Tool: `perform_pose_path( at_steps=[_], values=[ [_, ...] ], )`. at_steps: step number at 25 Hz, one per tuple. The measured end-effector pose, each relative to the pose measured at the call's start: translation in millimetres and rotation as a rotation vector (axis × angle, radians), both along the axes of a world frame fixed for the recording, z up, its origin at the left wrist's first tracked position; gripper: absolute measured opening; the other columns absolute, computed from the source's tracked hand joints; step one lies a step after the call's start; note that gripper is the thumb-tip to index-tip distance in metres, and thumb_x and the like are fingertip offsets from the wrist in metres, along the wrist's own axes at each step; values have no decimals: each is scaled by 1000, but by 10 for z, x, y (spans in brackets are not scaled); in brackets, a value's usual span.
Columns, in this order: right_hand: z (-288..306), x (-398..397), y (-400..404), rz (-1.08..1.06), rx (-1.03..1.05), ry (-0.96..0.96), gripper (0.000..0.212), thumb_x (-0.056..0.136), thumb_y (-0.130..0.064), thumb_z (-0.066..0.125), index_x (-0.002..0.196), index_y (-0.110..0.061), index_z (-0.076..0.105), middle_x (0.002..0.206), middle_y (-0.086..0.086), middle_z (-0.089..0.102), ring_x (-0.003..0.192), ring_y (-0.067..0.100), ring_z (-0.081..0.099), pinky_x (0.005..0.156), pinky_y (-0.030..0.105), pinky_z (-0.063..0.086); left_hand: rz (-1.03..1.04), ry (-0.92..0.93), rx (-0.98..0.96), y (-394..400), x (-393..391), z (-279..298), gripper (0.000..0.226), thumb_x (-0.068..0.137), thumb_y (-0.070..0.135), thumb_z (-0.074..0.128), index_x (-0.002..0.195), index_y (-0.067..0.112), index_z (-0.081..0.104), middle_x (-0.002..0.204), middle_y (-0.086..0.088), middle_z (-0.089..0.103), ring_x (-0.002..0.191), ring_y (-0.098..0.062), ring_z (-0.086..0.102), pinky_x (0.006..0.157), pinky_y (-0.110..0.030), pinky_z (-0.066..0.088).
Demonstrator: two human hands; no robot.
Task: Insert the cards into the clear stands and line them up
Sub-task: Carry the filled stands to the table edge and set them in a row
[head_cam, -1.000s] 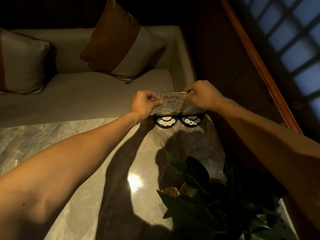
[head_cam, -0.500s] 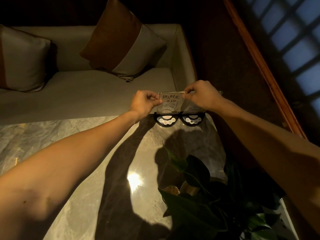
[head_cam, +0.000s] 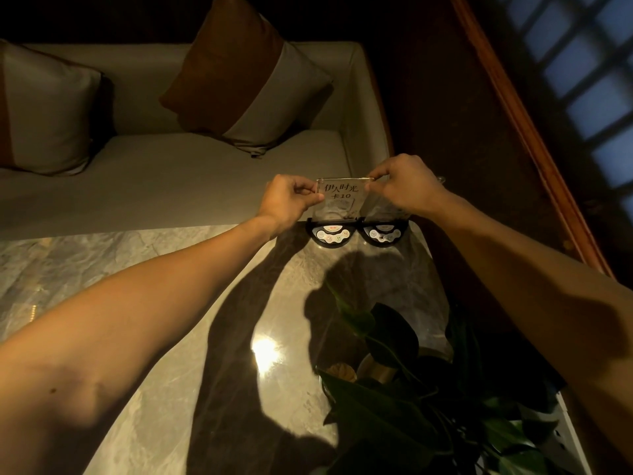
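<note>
Far end of the grey marble-topped bench [head_cam: 171,303], right at its edge by the beige sofa [head_cam: 205,180]. Both hands up and out, pinching the top corners of a pale printed card with dark handwritten characters [head_cam: 339,197], seated in a clear upright stand on a black half-round base with small round buttons [head_cam: 331,234]. Left hand [head_cam: 289,200] clamped on the upper left corner, thumb and fingers curled tight. Right hand [head_cam: 404,188] nipping the upper right corner, just as close. Card dead between the two hands, neither nearer, long edge running left to right, face tilted toward the camera. Looks nearly home in the slot; lower part hazy behind the plastic, so hard to say whether fully bottomed out.

Just beside it on the right, touching or almost touching, a second clear stand on a matching black half-round base [head_cam: 383,233], partly behind the right wrist; whether it carries a card, cannot tell. Bases roughly side by side already.

Next move probably a straight push down along the card's short axis, both corners together, to keep it from skewing. Dark-leaved potted plant [head_cam: 411,389] well clear, near the camera.
</note>
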State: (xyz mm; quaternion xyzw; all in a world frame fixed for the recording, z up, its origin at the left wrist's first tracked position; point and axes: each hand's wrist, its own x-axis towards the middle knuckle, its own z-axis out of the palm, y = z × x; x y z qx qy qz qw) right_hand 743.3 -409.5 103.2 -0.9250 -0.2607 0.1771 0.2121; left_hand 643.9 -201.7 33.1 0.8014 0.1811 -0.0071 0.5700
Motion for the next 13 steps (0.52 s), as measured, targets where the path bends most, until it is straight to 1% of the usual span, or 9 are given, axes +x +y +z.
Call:
perform_pose_path(
  at_steps=[2,3,5,7,9,11,13],
  values=[
    [11,-6,4,5,-6,-5,22,96,-27,64,113,-14,73,116,3,71,98,13,63,70,15,46,-9,-9,19,-7,-7,6,16,86,8,78,82,23,73,79,10,72,62,13,63,69,-11,51],
    [17,-14,7,10,-6,-9,23,96,-27,64,113,-14,73,116,3,71,99,14,63,72,17,49,-8,-14,31,-8,-12,5,14,86,9,78,83,22,74,79,10,72,62,12,63,69,-11,51],
    [29,-21,5,20,-6,-21,24,96,-26,63,114,-13,73,116,4,71,101,17,64,82,27,56,0,-18,45,0,-12,-5,8,86,10,78,87,17,76,83,4,74,65,7,63,71,-15,52],
    [44,-35,-4,35,-5,-28,25,97,-25,62,115,-12,72,116,5,70,104,19,65,87,33,58,3,-17,54,-1,-20,0,6,86,10,78,92,13,77,89,-2,76,71,3,63,75,-19,54],
    [52,-52,-2,47,7,-39,25,97,-24,62,116,-11,72,117,6,70,104,19,65,86,31,58,7,-24,72,-4,-29,6,8,87,11,78,95,11,77,92,-3,76,75,1,64,78,-21,56],
    [54,-73,9,96,-3,-78,23,97,-22,62,114,-10,73,116,6,70,105,19,64,86,29,56,34,-32,92,5,-38,-1,11,87,13,77,99,12,78,93,3,75,78,4,65,81,-21,57],
    [60,-85,29,153,-30,-126,22,97,-21,62,112,-10,73,116,6,70,109,20,62,91,32,54,42,-34,101,22,-44,-14,12,87,15,78,99,14,78,92,6,75,80,6,66,82,-19,58]
  ],
)
